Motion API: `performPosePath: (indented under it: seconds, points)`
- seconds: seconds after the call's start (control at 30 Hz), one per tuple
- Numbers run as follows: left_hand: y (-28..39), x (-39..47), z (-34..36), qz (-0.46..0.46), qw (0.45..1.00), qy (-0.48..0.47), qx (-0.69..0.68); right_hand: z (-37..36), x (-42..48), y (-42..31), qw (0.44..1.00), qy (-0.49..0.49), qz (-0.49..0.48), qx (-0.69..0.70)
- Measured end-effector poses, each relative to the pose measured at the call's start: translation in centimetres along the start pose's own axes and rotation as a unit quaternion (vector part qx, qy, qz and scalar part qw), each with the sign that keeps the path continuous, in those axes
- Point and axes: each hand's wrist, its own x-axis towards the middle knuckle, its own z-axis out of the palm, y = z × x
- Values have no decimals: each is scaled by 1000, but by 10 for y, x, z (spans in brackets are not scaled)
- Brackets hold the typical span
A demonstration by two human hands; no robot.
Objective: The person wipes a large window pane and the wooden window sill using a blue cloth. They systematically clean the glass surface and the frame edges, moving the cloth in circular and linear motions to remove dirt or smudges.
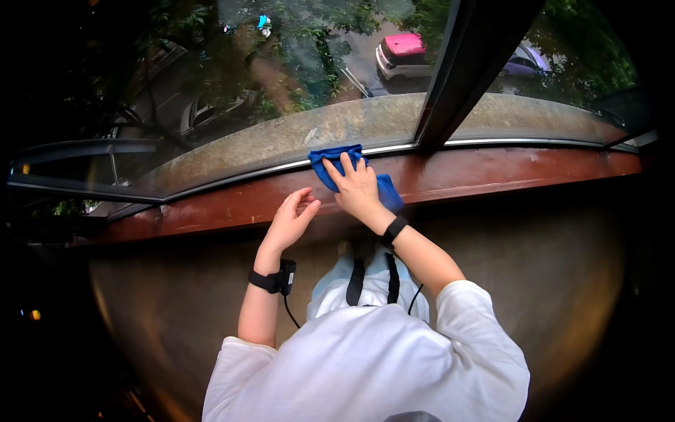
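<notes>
A blue cloth [390, 194] lies on the reddish-brown windowsill [464, 171], its far edge against the metal strip at the foot of the window. My right hand [357, 184] presses on it with fingers spread, the fingertips near the window frame; part of the cloth hangs out beside the hand on the right. My left hand [295, 213] is held to the left of the cloth, above or by the sill's near edge, fingers loosely bent and nothing in it. Each wrist wears a black band, and the left band [266, 281] carries a small black box with a cable.
Tall window glass rises beyond the sill, split by a dark upright post [464, 74]. Outside are a stone ledge [337, 124], trees and parked cars. At the left, a framed window section [84, 169] seems to stand outward. A brownish floor [501, 274] lies below the sill.
</notes>
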Motion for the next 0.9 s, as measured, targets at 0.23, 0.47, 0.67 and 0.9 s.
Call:
performPosePath:
  seconds: [0.23,0.47,0.67,0.9]
  points:
    - [10,35,20,-76,917,18,-392,-48,-5,-5,975,10,-41,217]
    - [-8,46,-2,26,938,8,-346,-65,10,17,944,111,107,292]
    - [-17,48,-24,-1,929,-50,-366,-78,35,1,977,109,-24,179]
    - [-12,47,-22,46,952,-8,-302,-47,35,-6,929,68,32,363]
